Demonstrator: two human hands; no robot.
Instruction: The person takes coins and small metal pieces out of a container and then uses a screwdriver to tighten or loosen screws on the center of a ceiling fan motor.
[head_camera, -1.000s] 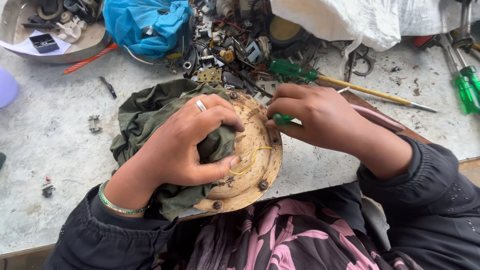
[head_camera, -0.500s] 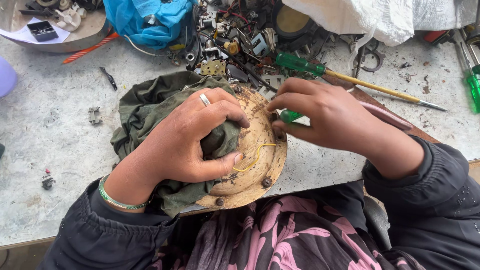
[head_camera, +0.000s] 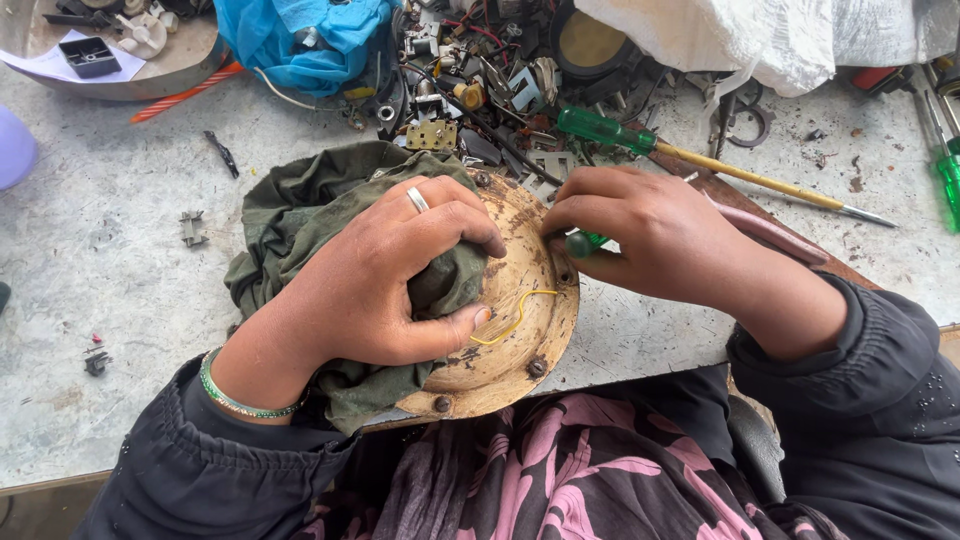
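A round, rusty tan metal cover (head_camera: 520, 330) with bolts around its rim rests at the table's near edge, a thin yellow wire (head_camera: 512, 318) lying across it. My left hand (head_camera: 385, 275), a ring on one finger, presses a dark green cloth (head_camera: 300, 215) against the cover and grips both. My right hand (head_camera: 650, 240) is closed around a green-handled screwdriver (head_camera: 580, 243), its tip at the cover's right rim; most of the tool is hidden in my fist.
A long green-handled screwdriver (head_camera: 700, 160) lies behind my right hand. A heap of metal parts and wires (head_camera: 470, 70) fills the far middle, beside a blue cloth (head_camera: 300, 35), a metal bowl (head_camera: 150, 75) and a white sack (head_camera: 760, 35). More green screwdrivers (head_camera: 945, 165) lie far right.
The view has shifted slightly. My right hand has moved a little down and toward the cover's right rim; my left hand keeps its grip on the cloth and cover.
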